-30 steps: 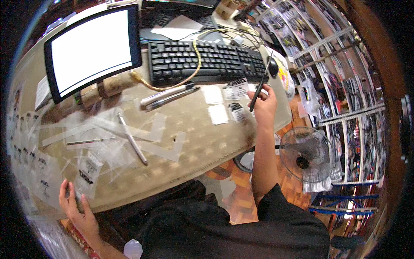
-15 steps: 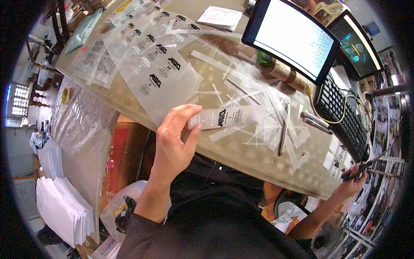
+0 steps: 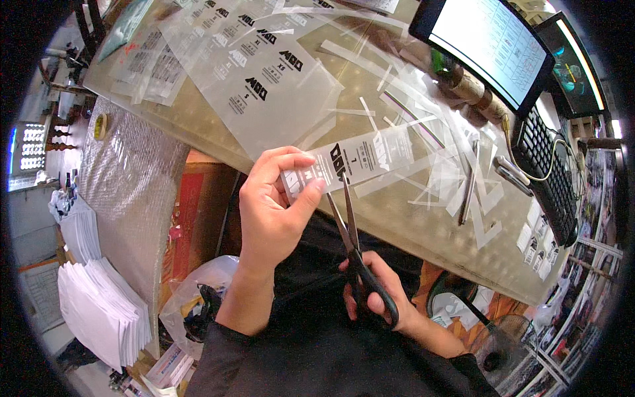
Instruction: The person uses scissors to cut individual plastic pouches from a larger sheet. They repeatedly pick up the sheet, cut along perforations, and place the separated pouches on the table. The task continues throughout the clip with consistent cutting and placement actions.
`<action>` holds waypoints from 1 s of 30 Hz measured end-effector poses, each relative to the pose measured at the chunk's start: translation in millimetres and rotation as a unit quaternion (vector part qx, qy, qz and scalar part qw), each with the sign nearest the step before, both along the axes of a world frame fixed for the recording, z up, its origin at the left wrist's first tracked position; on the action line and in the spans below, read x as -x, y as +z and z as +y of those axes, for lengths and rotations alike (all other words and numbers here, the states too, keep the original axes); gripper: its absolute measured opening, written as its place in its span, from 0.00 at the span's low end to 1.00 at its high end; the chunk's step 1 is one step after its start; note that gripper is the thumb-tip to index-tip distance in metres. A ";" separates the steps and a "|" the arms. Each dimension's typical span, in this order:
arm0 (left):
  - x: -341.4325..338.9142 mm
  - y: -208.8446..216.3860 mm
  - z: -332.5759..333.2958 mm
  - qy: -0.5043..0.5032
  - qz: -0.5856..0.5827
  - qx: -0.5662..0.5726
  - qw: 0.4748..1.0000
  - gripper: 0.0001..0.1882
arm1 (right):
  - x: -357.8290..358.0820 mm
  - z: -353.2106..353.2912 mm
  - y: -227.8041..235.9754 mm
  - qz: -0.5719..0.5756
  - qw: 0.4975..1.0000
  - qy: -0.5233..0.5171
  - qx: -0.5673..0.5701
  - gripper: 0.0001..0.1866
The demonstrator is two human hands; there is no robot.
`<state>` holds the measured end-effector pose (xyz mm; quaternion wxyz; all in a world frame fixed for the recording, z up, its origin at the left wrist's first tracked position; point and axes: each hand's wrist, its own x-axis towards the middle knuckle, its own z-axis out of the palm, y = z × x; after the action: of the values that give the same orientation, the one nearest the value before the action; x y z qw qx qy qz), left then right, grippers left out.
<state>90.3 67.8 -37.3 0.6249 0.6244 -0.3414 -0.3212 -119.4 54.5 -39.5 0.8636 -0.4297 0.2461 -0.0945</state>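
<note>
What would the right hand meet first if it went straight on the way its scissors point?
The right hand's scissors would likely meet the printed translucent label strip held by the left hand first; exact depth is unclear.

The person's bare left hand (image 3: 272,202) stands on a steep bare left forearm (image 3: 247,301), its bent fingers (image 3: 286,157) and thumb (image 3: 306,200) pressed together in a pinch. The bare right hand (image 3: 382,286) sits lower, curled in a grip, its right forearm (image 3: 433,337) slanting from lower right.
</note>
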 end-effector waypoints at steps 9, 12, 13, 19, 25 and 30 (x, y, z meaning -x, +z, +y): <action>-0.2 -5.1 7.0 -0.008 0.008 0.001 1.000 0.14 | -23.2 0.3 -13.4 0.041 0.998 -0.044 0.034 0.35; -2.0 -6.9 8.8 -0.014 -0.013 0.009 1.000 0.14 | -25.5 1.1 -14.9 0.044 0.997 -0.050 0.034 0.35; -2.2 -7.3 9.3 -0.012 -0.008 0.004 1.000 0.15 | -26.0 1.1 -15.5 0.044 0.997 -0.050 0.034 0.35; -3.5 -10.1 10.1 -0.015 -0.012 -0.003 1.000 0.15 | -26.8 1.4 -16.7 0.046 0.996 -0.053 0.051 0.34; -2.4 -9.6 9.5 -0.016 -0.008 -0.022 1.000 0.16 | -27.1 2.5 -17.5 0.054 0.995 -0.068 0.048 0.33; -1.3 -9.0 9.0 -0.016 -0.002 -0.015 1.000 0.15 | -25.1 2.9 -17.7 0.059 0.995 -0.069 0.051 0.31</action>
<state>91.5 76.9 -46.3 0.6098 0.6283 -0.3478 -0.3352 -94.2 57.4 -57.2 0.8160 -0.4600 0.3208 -0.1404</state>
